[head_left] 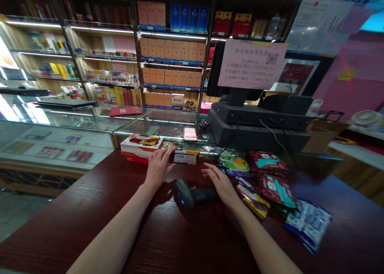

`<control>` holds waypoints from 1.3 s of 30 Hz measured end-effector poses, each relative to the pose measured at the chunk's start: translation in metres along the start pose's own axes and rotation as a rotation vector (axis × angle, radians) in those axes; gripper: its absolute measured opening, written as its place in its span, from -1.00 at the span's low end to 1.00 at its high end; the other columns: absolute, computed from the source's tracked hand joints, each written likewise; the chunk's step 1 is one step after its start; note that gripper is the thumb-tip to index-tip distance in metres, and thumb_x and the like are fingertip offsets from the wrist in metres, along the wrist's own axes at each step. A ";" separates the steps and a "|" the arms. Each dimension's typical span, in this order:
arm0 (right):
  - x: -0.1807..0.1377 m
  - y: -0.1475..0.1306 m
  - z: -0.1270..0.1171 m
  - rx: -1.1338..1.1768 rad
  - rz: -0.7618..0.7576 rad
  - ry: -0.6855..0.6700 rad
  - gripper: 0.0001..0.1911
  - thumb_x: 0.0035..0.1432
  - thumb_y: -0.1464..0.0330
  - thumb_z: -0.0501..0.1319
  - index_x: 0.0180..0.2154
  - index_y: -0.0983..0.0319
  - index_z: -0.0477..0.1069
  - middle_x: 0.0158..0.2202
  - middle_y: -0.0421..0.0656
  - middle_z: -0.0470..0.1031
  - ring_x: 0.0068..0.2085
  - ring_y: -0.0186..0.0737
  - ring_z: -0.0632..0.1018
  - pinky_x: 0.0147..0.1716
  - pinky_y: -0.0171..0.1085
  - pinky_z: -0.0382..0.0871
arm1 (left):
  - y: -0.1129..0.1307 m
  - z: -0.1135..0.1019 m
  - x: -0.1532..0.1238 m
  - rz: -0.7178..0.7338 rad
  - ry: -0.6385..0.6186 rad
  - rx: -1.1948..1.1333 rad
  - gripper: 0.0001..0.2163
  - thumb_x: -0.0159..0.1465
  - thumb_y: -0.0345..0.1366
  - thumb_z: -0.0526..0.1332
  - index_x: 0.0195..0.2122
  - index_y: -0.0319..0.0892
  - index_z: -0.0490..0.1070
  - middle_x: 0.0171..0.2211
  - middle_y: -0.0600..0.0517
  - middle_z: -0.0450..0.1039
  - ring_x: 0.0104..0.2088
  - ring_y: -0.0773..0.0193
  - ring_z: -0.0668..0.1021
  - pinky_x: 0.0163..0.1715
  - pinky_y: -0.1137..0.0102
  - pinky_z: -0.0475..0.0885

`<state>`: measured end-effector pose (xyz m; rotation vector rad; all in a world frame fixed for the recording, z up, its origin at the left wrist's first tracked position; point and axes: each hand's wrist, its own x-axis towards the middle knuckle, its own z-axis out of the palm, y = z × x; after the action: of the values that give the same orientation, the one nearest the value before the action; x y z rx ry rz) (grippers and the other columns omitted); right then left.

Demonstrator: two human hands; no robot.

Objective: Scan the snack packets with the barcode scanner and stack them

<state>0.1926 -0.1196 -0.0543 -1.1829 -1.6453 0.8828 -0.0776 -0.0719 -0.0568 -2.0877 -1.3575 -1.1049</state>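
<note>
Our left hand (157, 167) grips one end of a long box (185, 157), close to the far edge of the dark counter (90, 222). Our right hand (220, 183) is open and flat over the scanner (186, 195). It hides the handle, so we cannot tell if it touches. The box label is too blurry to read. Snack packs (271, 182) crowd the right side, and the near left has room.

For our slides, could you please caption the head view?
At a shop counter, the left hand holds a labelled box; the right hand touches a barcode scanner.
</note>
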 end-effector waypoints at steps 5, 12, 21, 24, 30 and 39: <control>0.012 0.004 0.003 0.271 0.156 0.106 -0.32 0.16 -0.08 0.21 0.16 0.19 0.36 -0.05 0.03 0.62 -0.10 -0.01 0.66 -0.09 -0.06 0.50 | 0.006 -0.002 0.001 0.067 -0.003 -0.030 -0.44 0.27 -0.21 0.32 0.28 -0.03 0.24 -0.03 -0.08 0.47 -0.02 0.07 0.45 0.05 0.21 0.26; 0.012 0.004 0.006 0.488 0.308 0.069 -0.40 0.24 0.05 0.22 0.23 0.14 0.31 -0.08 0.00 0.63 -0.13 -0.06 0.68 -0.13 -0.11 0.54 | 0.012 -0.002 0.001 0.110 -0.016 -0.032 -0.49 0.30 -0.23 0.28 0.28 0.01 0.26 -0.03 -0.07 0.46 -0.02 0.09 0.44 0.03 0.22 0.27; 0.010 0.001 0.009 0.666 0.356 0.073 -0.50 0.25 0.12 0.24 0.16 0.16 0.34 -0.01 0.05 0.60 -0.01 -0.02 0.64 0.05 -0.02 0.47 | 0.015 0.002 0.005 0.105 -0.036 -0.140 -0.41 0.34 -0.33 0.17 0.38 0.04 0.07 -0.04 -0.07 0.39 -0.07 0.13 0.47 -0.01 0.23 0.41; 0.010 0.001 0.007 0.663 0.362 0.084 -0.52 0.24 0.12 0.25 0.13 0.16 0.37 -0.03 0.04 0.60 0.01 -0.02 0.63 0.09 0.00 0.45 | 0.015 0.005 0.005 0.102 -0.098 -0.210 -0.35 0.35 -0.38 0.12 0.43 0.06 -0.07 0.01 -0.08 0.35 -0.01 0.14 0.47 0.05 0.23 0.42; 0.012 0.007 0.005 0.652 0.324 0.128 -0.49 0.22 0.10 0.27 0.14 0.13 0.37 0.04 0.02 0.57 0.06 -0.03 0.60 0.13 0.01 0.42 | 0.016 0.003 0.005 0.102 -0.212 -0.303 -0.32 0.34 -0.37 0.13 0.44 0.04 -0.11 0.09 -0.12 0.38 0.09 0.08 0.46 0.12 0.14 0.38; 0.016 0.010 0.012 0.570 0.200 0.280 -0.57 0.13 0.09 0.33 0.00 0.10 0.47 0.04 -0.08 0.55 0.12 -0.02 0.55 0.12 0.02 0.45 | 0.026 0.019 0.002 -0.387 -0.221 -0.930 -0.46 0.31 -0.16 0.21 0.30 -0.07 0.19 0.12 -0.10 0.50 0.19 0.12 0.49 0.22 0.13 0.33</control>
<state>0.1827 -0.1020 -0.0637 -1.0158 -0.9679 1.1558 -0.0463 -0.0690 -0.0647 -2.6847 -1.5749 -2.0108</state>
